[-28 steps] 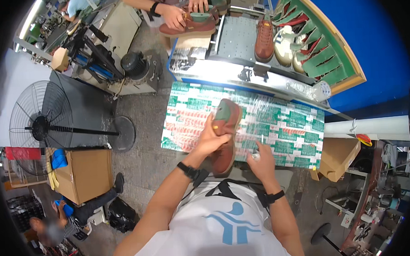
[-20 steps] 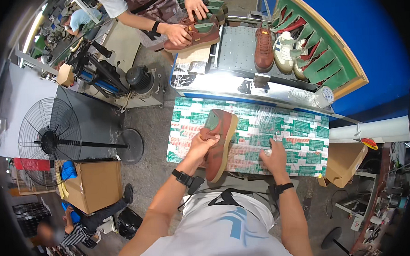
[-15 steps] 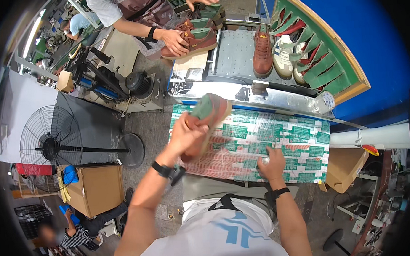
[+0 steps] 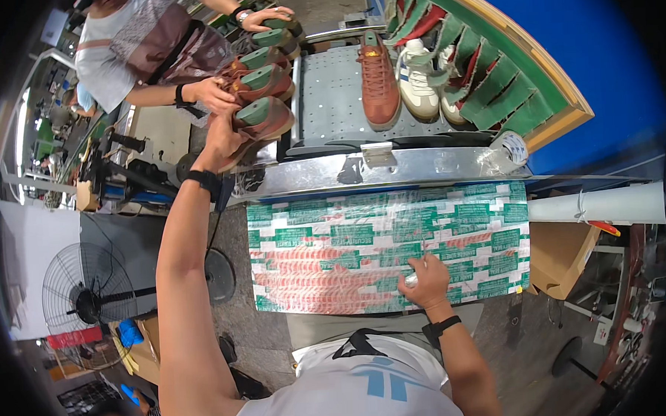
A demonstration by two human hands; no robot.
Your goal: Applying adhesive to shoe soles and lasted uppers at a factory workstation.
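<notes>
We have our left hand (image 4: 224, 142) clasped over a reddish-brown sneaker (image 4: 268, 121) beyond the far left corner of the tape-patterned green-and-white board (image 4: 334, 241); some fingers are hidden, so we cannot tell how wide they spread. Our right hand (image 4: 429, 282), over the board's near right part, curls nearly closed around a small whitish thing (image 4: 410, 280), too small for us to identify.

Beyond the board we see a perforated metal plate (image 4: 331, 89) with a reddish-brown lace-up sneaker (image 4: 379, 87) and a cream sneaker (image 4: 419, 89) near a wooden-framed curtain of green and red strips (image 4: 491, 89). A co-worker's hand (image 4: 213, 96) is beyond the board's far left corner. Left of the board stands a wire-caged fan (image 4: 87, 284); right of it sits a cardboard carton (image 4: 562, 261).
</notes>
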